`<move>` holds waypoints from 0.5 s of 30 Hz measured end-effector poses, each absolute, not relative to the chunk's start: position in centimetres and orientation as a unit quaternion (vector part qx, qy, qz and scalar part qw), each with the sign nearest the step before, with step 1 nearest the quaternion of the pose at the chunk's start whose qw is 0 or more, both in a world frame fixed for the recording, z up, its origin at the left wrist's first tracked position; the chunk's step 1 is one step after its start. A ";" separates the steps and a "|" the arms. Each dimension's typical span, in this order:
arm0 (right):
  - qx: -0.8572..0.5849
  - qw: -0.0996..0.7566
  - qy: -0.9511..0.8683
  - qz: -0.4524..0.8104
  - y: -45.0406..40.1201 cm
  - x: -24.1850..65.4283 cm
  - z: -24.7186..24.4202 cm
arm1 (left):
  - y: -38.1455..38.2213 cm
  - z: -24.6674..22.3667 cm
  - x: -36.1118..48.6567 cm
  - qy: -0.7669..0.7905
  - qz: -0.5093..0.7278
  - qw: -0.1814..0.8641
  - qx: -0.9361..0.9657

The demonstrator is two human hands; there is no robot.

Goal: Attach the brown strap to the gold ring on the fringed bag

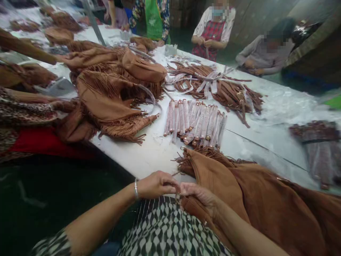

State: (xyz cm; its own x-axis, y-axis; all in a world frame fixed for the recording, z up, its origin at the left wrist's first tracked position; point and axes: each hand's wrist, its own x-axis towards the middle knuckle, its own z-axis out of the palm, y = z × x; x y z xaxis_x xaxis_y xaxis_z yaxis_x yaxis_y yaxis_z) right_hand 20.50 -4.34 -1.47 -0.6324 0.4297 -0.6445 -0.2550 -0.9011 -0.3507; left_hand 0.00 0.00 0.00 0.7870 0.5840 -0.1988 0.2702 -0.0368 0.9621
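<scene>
My left hand [160,185], with a silver bangle at its wrist, is closed in a pinch just above the table's front edge. A bit of brown shows at its fingertips, too covered to make out. Against it, my right hand [201,197] is closed on the end of a brown bag [195,210] held near my lap. A metal ring [178,198] hangs at that end, between the two hands. Beside my right arm lie more brown fringed bags [221,177], one with a zip along its edge.
Plastic-wrapped straps [197,121] lie in rows on the white table [151,153]. Behind them is a heap of loose brown straps [213,83]. Fringed bags [112,96] are piled left, near a co-worker's arm [34,97]. A wrapped bundle [319,149] sits right; several people work beyond.
</scene>
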 end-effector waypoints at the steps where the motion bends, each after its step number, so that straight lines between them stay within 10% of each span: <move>1: -0.382 0.191 -0.115 0.897 -4.4 20.5 -1.5 | 0.0 -0.1 0.1 0.300 0.125 0.650 0.687; 15: -0.351 0.155 -0.117 0.916 -4.4 20.8 -2.4 | -0.1 -1.7 0.1 0.314 0.111 0.736 0.590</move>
State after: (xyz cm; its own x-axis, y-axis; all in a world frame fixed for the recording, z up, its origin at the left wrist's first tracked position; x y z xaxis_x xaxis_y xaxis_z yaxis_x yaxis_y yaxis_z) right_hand 20.78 -4.35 -2.42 -0.7056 0.3671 -0.6061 -0.2023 -0.9241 -0.3242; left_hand 0.12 -0.10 -1.71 0.7787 0.5333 -0.3305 0.2069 0.2791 0.9377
